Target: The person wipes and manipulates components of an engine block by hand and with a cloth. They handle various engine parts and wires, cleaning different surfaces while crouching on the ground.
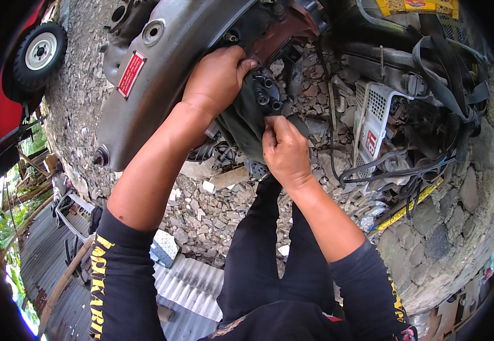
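A dark green cloth (242, 128) hangs in folds between my hands, beside a large grey metal engine cover (164, 65). My left hand (216, 78) is closed on the cloth's upper part, close against the engine's side, with its thumb pointing right. Lower and to the right, my right hand (285, 149) is closed in a pinch at the cloth's right edge. Its fingertips are partly hidden. Just above it, a dark part with several round black sockets (265, 92) shows next to the cloth.
A white plastic crate (369, 136) holding metal parts and black straps stands at right. Broken stone and gravel (196, 219) cover the ground. Corrugated sheets (190, 287) lie at lower left. A red vehicle with a black wheel (41, 52) is at far left, a stone wall (428, 238) at right.
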Action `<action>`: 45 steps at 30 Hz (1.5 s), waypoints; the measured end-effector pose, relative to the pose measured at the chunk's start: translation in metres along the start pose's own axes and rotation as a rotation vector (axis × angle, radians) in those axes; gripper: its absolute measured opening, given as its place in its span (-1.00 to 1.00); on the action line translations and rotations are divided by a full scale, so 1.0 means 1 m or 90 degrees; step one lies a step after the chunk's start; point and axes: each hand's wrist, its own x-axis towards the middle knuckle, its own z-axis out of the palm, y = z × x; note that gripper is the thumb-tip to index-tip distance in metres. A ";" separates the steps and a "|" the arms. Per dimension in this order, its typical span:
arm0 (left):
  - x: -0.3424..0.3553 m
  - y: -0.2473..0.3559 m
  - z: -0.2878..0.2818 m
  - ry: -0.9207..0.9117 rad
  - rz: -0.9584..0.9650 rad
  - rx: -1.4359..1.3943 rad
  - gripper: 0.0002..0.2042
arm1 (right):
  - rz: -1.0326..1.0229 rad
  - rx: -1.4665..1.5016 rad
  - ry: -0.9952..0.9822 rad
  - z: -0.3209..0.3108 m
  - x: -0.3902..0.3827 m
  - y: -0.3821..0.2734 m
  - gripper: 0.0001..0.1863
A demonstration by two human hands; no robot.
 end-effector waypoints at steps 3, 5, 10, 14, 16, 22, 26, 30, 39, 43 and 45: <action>-0.003 0.002 0.006 0.069 -0.012 -0.012 -0.76 | -0.013 0.022 0.043 0.002 -0.007 0.006 -0.82; -0.004 0.000 0.005 0.146 0.009 -0.015 -0.76 | 0.005 0.047 0.055 0.004 -0.010 0.003 -0.84; -0.025 0.011 -0.010 0.329 0.005 -0.071 -0.80 | -0.005 0.067 0.088 0.004 -0.002 -0.024 -0.84; -0.079 0.018 -0.021 0.369 -0.155 -0.195 -0.76 | -0.085 0.101 0.045 0.005 -0.026 -0.038 -0.84; -0.107 0.014 -0.019 0.359 -0.201 -0.244 -0.73 | -0.062 0.124 -0.005 0.005 -0.045 -0.042 -0.81; -0.153 0.016 0.008 0.307 -0.359 -0.625 -0.78 | 0.319 0.237 -0.428 -0.024 -0.064 -0.028 -0.66; -0.155 0.031 0.024 0.207 -0.311 -0.456 -0.71 | 0.288 0.362 -0.379 -0.080 -0.055 -0.017 -0.64; -0.169 0.033 0.005 0.313 -0.143 -0.242 -0.79 | 0.273 0.708 -0.144 -0.127 -0.053 -0.016 -0.29; -0.179 -0.045 -0.090 0.795 -0.187 -0.170 -0.74 | 0.060 0.338 -0.328 -0.103 0.066 -0.083 -0.59; -0.154 -0.072 -0.084 0.829 -0.170 -0.364 -0.71 | -0.220 -0.411 -0.467 -0.033 0.114 -0.088 -0.68; -0.144 -0.068 -0.071 0.816 -0.209 -0.469 -0.69 | -0.213 -0.569 -0.522 -0.017 0.120 -0.098 -0.69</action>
